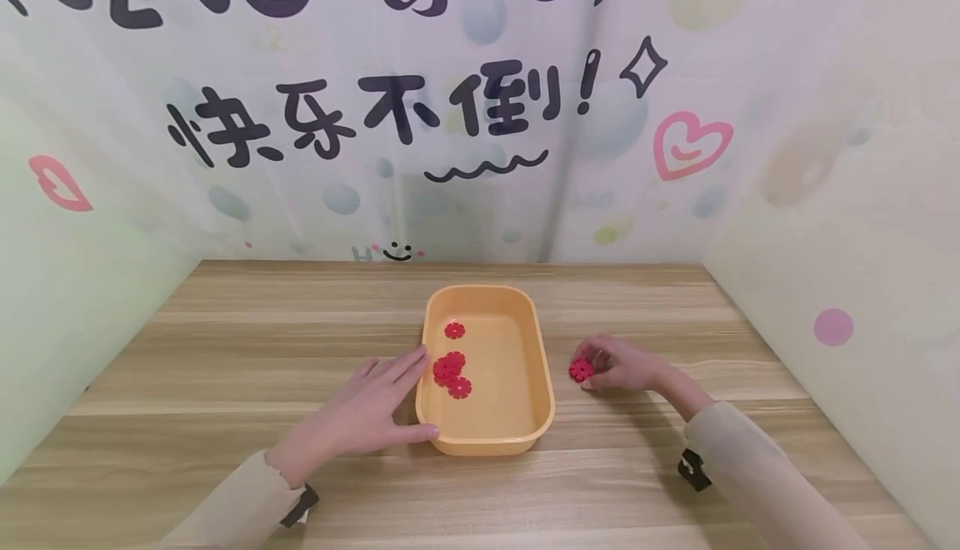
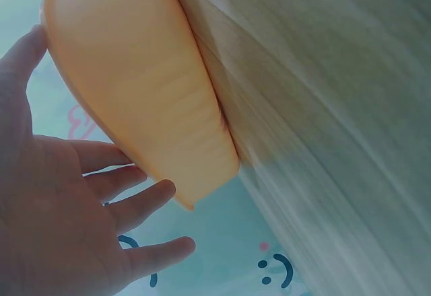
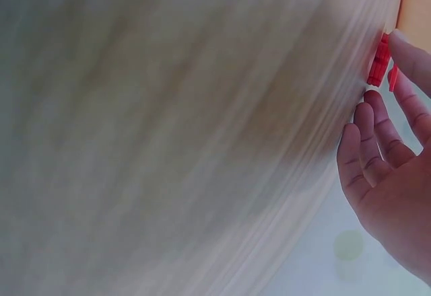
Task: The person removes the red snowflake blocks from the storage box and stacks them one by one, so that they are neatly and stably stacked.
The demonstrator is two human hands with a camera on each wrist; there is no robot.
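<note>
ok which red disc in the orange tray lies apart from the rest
The red notched disc nearest the far end of the orange round-cornered tray: it lies alone, while the others there are bunched together.

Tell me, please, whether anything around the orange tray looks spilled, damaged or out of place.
Nothing stands out: the orange tray sits flat on the table without visible damage, red discs lie inside it toward the left, and the red pieces outside are at the right hand, not scattered.

Tray (image 1: 498, 392) open above, left hand (image 1: 362, 417) blocking its left side
</note>
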